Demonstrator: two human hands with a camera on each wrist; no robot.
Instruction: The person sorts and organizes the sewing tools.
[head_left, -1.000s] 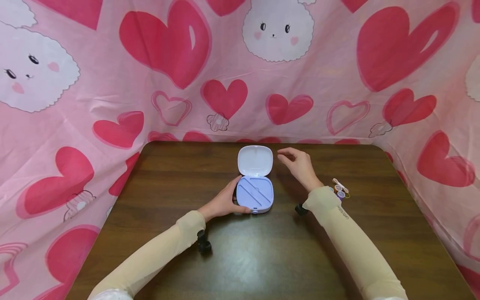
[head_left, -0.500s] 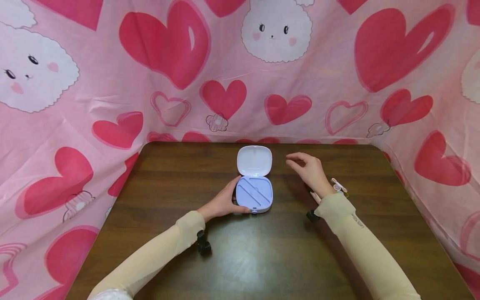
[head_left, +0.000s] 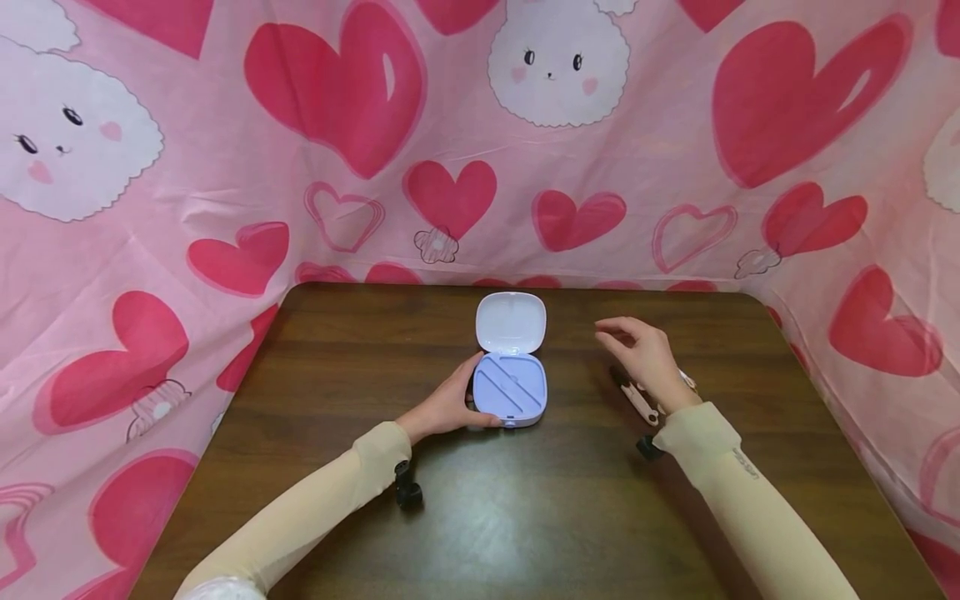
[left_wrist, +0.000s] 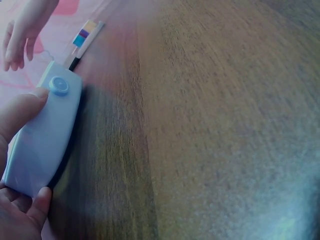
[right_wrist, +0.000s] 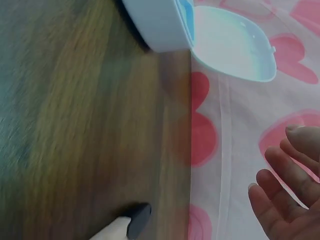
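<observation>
A lavender case (head_left: 510,387) stands on the table with its white lid (head_left: 512,322) swung up and back; a diagonal divider crosses its inside. My left hand (head_left: 450,400) grips the case's left side, the thumb (left_wrist: 22,112) lying on the front wall near the round button (left_wrist: 59,85). To the right, my right hand (head_left: 641,354) hovers above the table, fingers loosely bent, nothing between them. Below that hand lies a small pale tool with a black end (head_left: 637,400), partly covered by it; its exact kind is unclear. In the right wrist view the black end (right_wrist: 138,220) shows too.
Behind the right wrist, a pale slim item (head_left: 687,380) is mostly hidden. Small teal, purple and yellow pieces (left_wrist: 84,34) lie beside the pale tool in the left wrist view. A pink heart-patterned cloth (head_left: 450,108) stands around the wooden table (head_left: 360,333).
My right hand has moved away from the case, rightward and a little nearer to me. It now covers more of the small items, while the pale tool has come into view. The left hand stays put.
</observation>
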